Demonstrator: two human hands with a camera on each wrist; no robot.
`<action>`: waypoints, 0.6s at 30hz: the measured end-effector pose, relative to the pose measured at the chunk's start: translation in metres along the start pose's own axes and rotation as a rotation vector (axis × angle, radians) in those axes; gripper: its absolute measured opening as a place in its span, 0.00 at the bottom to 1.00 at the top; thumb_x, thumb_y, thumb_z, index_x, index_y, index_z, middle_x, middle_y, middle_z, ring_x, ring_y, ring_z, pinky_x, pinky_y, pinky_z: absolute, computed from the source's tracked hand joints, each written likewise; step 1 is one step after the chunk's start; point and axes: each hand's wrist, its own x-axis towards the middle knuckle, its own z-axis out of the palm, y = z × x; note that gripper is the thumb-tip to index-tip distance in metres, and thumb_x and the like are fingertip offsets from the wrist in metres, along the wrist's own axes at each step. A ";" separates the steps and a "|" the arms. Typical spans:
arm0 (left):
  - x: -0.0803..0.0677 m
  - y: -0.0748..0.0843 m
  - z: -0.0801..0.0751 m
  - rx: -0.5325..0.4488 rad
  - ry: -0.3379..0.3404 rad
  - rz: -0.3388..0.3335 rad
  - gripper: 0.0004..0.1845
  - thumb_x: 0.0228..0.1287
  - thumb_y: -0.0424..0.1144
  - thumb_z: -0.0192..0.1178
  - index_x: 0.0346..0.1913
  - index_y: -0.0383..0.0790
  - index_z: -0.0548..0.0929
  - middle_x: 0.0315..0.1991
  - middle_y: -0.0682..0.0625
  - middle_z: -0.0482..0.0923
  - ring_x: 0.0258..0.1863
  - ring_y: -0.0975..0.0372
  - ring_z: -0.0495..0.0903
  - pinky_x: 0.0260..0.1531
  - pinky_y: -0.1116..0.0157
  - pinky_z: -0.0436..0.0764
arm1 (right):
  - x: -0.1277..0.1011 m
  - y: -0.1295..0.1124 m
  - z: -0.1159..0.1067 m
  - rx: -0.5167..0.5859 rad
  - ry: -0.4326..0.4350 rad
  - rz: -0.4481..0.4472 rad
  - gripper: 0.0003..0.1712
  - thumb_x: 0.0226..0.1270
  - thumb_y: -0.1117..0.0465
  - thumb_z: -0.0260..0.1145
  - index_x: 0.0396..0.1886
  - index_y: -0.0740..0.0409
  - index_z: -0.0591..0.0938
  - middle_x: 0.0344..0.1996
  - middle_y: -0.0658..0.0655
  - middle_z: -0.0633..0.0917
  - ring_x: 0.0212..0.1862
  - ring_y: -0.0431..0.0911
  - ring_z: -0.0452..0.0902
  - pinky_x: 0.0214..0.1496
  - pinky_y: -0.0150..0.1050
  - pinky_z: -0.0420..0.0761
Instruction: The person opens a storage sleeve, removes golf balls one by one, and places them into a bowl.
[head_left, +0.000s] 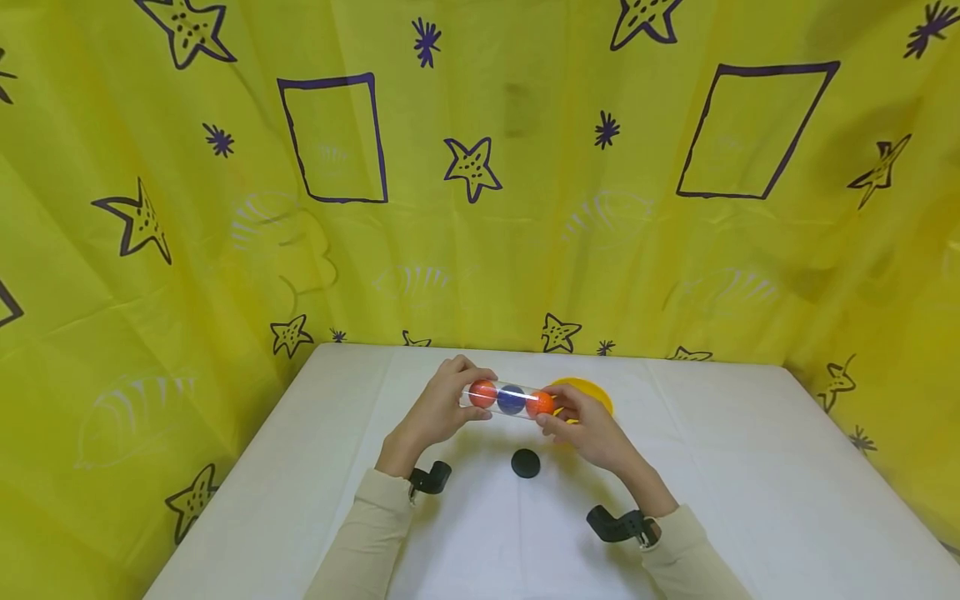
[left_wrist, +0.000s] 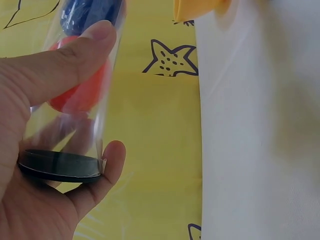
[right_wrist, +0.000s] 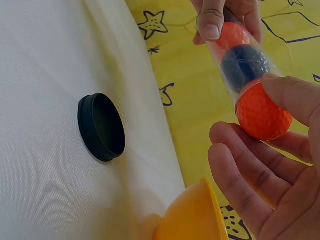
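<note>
Holding a clear tube (head_left: 510,400) level above the white table (head_left: 750,483), both my hands at work, one at each end.

Item: clear tube. Lies sideways in the air between my hands, in front of the yellow curtain (head_left: 480,208). A black cap (left_wrist: 59,166) closes the end in my left hand; the other end is open.

Item: three balls in a row. An orange ball (head_left: 482,393) sits nearest the capped end, a blue ball (head_left: 511,399) in the middle, and a second orange ball (head_left: 539,404) at the open mouth, partly out of the tube.

Item: my left hand (head_left: 442,408). Thumb and fingers curled round the capped end, thumb lying along the tube wall, a fingertip just under the cap's rim.

Item: my right hand (head_left: 592,433). Thumb and fingers pinch the second orange ball at the open mouth; palm turned up beneath it.

Item: loose black lid (head_left: 526,463). Rests on the table below the tube, hollow side up, touching neither hand.

Item: yellow bowl (head_left: 592,392). Stands on the table just behind my right hand, partly hidden by it.

Item: black camera mounts strapped at both wrists, over cream sleeves (head_left: 367,533).
</note>
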 end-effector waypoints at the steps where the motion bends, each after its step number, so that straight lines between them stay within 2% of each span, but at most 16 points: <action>1: 0.000 0.000 0.000 -0.005 0.000 -0.002 0.24 0.53 0.34 0.78 0.55 0.44 0.86 0.47 0.49 0.76 0.51 0.57 0.70 0.51 0.59 0.76 | 0.000 0.000 0.000 -0.003 -0.001 -0.001 0.28 0.69 0.51 0.72 0.63 0.58 0.76 0.49 0.59 0.85 0.43 0.51 0.83 0.43 0.42 0.86; 12: 0.000 -0.002 0.001 -0.012 -0.003 -0.004 0.25 0.54 0.37 0.78 0.56 0.44 0.85 0.47 0.50 0.76 0.50 0.57 0.71 0.50 0.60 0.75 | -0.002 -0.003 -0.001 -0.011 0.021 0.012 0.27 0.69 0.54 0.72 0.62 0.58 0.77 0.47 0.59 0.86 0.45 0.57 0.84 0.44 0.46 0.86; 18: -0.001 -0.002 0.001 -0.038 -0.007 -0.027 0.25 0.54 0.35 0.78 0.57 0.42 0.85 0.46 0.50 0.76 0.50 0.57 0.71 0.50 0.60 0.75 | 0.000 0.000 -0.005 -0.042 0.050 -0.007 0.28 0.68 0.50 0.72 0.62 0.58 0.78 0.49 0.59 0.86 0.44 0.51 0.84 0.41 0.39 0.85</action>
